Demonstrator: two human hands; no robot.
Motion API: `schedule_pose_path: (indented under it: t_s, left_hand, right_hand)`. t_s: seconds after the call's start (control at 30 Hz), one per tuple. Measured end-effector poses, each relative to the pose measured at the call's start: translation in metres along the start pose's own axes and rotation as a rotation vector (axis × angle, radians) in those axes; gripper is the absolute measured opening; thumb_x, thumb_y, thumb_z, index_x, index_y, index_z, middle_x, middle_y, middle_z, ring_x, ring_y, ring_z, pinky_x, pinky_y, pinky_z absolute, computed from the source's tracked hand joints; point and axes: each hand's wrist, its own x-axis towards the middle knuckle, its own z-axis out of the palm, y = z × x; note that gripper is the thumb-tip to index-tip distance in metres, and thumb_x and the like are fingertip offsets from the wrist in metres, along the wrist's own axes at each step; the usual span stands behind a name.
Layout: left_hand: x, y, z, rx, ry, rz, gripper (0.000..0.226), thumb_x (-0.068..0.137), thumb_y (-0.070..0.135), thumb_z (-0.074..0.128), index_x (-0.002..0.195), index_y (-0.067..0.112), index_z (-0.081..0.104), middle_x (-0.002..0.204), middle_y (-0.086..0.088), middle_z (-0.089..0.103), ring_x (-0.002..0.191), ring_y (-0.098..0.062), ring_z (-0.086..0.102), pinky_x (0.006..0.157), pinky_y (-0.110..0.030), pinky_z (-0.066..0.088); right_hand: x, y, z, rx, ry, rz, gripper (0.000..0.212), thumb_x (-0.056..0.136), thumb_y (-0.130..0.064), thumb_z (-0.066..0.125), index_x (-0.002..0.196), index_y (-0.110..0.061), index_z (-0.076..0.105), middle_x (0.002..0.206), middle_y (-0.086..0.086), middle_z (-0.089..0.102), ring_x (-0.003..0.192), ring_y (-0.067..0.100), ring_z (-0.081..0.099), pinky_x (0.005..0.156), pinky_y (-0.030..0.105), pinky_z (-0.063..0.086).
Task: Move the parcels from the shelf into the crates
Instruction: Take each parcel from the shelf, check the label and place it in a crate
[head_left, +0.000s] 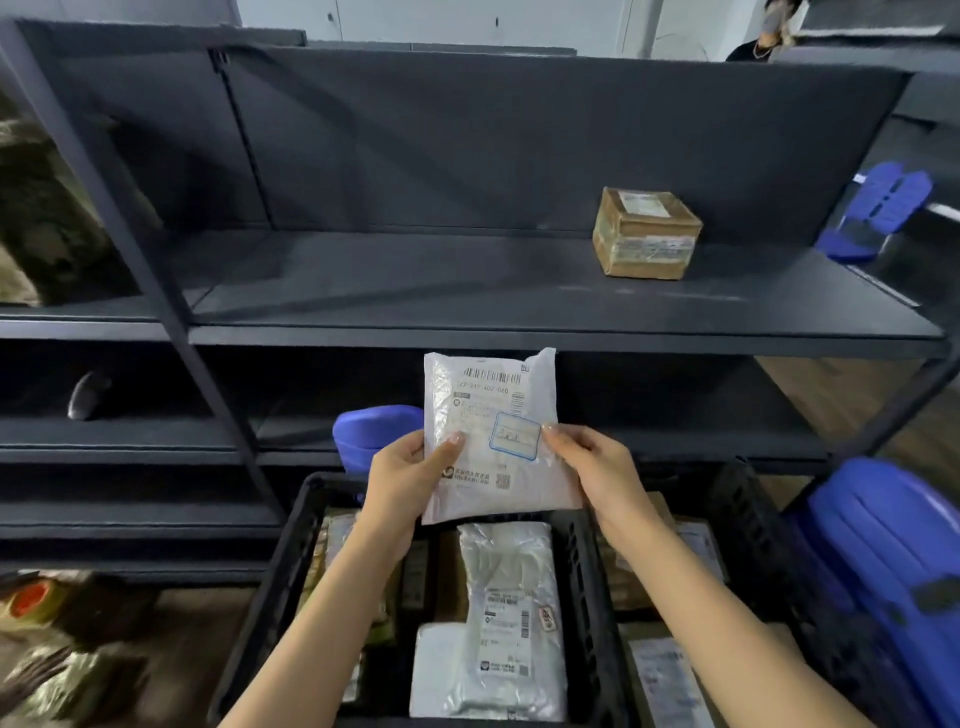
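Meanwhile, a person's left hand (410, 478) and right hand (592, 467) pinched the side edges of a white poly parcel (493, 431) (label toward the camera) above a black crate (289, 551) at six o'clock, while a cardboard box (647, 234) sat on the shelf (415, 280) at one o'clock.

This was a parcel depot or stockroom. Dark metal shelving (519, 335) ran across the view, with a taped cardboard box (647, 234) bearing a shipping label at two o'clock. At six o'clock, black plastic crates (283, 561) held courier bags (511, 613) with barcoded labels. A white mailer (493, 415) at centre bore a barcode and a stamp.
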Motion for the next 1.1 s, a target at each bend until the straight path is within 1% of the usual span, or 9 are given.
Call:
schedule_pose_path:
  t_s: [0.17,0.37,0.53,0.6,0.67,0.77,0.87,1.0,1.1]
  left_hand:
    - [-0.007,-0.002,0.000,0.080,0.047,0.033,0.018,0.084,0.025,0.072,0.093,0.010,0.073,0.089,-0.007,0.076,0.084,-0.026,0.074,0.078,-0.041,0.059]
    - [-0.009,-0.014,0.008,0.059,0.020,0.018,0.018,0.085,0.022,0.071,0.097,0.009,0.072,0.089,-0.006,0.077,0.082,-0.023,0.074,0.065,-0.029,0.059]
    - [-0.008,-0.022,0.036,0.010,-0.085,-0.029,0.024,0.086,0.021,0.070,0.105,0.006,0.069,0.096,-0.011,0.075,0.089,-0.028,0.073,0.077,-0.041,0.059]
    - [-0.009,-0.025,0.052,0.020,-0.139,-0.018,0.023,0.086,0.021,0.070,0.104,0.008,0.069,0.096,-0.009,0.076,0.089,-0.027,0.073,0.074,-0.038,0.059]
    - [-0.013,-0.031,0.070,0.029,-0.177,-0.005,0.021,0.086,0.022,0.070,0.103,0.009,0.070,0.095,-0.008,0.076,0.087,-0.025,0.073,0.071,-0.035,0.060]
    - [-0.020,-0.044,0.103,0.034,-0.193,-0.043,0.021,0.086,0.023,0.070,0.103,0.011,0.070,0.096,-0.006,0.076,0.088,-0.024,0.073,0.076,-0.038,0.059]
    - [-0.023,-0.060,0.139,0.080,-0.193,-0.056,0.019,0.086,0.022,0.070,0.101,0.010,0.071,0.095,-0.006,0.076,0.089,-0.024,0.073,0.078,-0.039,0.058]
    - [-0.024,-0.083,0.192,0.162,-0.104,-0.061,0.015,0.086,0.023,0.070,0.095,0.010,0.073,0.084,0.001,0.076,0.072,-0.009,0.072,0.058,-0.020,0.055]
    - [-0.028,-0.099,0.231,0.181,-0.038,-0.081,0.015,0.085,0.023,0.071,0.094,0.011,0.073,0.082,0.003,0.075,0.069,-0.007,0.072,0.055,-0.018,0.054]
  right_hand:
    - [-0.003,0.008,-0.004,0.026,0.035,0.006,0.013,0.078,-0.021,0.077,0.086,-0.012,0.073,0.083,0.002,0.076,0.073,0.012,0.072,0.061,0.021,0.056]
    - [-0.006,0.012,-0.014,-0.005,0.080,0.023,0.014,0.078,-0.018,0.078,0.085,-0.009,0.072,0.078,0.002,0.076,0.066,0.012,0.072,0.052,0.018,0.052]
    - [-0.010,0.004,-0.044,-0.088,0.119,0.000,0.016,0.082,-0.031,0.073,0.096,-0.022,0.071,0.087,-0.009,0.075,0.078,0.007,0.071,0.062,0.020,0.053]
    - [-0.013,0.001,-0.062,-0.093,0.130,-0.015,0.023,0.080,-0.038,0.073,0.101,-0.027,0.071,0.093,-0.010,0.075,0.085,0.009,0.071,0.069,0.025,0.054]
    - [-0.016,0.002,-0.083,-0.089,0.129,-0.020,0.020,0.080,-0.037,0.074,0.098,-0.028,0.072,0.094,-0.010,0.075,0.088,0.011,0.071,0.069,0.027,0.054]
    - [-0.017,0.006,-0.119,-0.105,0.155,0.007,0.017,0.080,-0.034,0.075,0.095,-0.028,0.072,0.094,-0.008,0.075,0.090,0.016,0.071,0.078,0.036,0.057]
    - [-0.015,0.013,-0.160,-0.115,0.156,0.037,0.017,0.079,-0.034,0.076,0.094,-0.028,0.072,0.094,-0.007,0.075,0.091,0.016,0.071,0.079,0.035,0.057]
    - [-0.006,0.021,-0.215,-0.122,0.119,0.090,0.028,0.079,-0.036,0.075,0.105,-0.026,0.070,0.096,-0.007,0.075,0.088,0.014,0.071,0.067,0.024,0.054]
    - [0.000,0.023,-0.252,-0.145,0.110,0.120,0.033,0.081,-0.032,0.074,0.112,-0.021,0.068,0.102,-0.002,0.074,0.093,0.017,0.069,0.080,0.033,0.056]
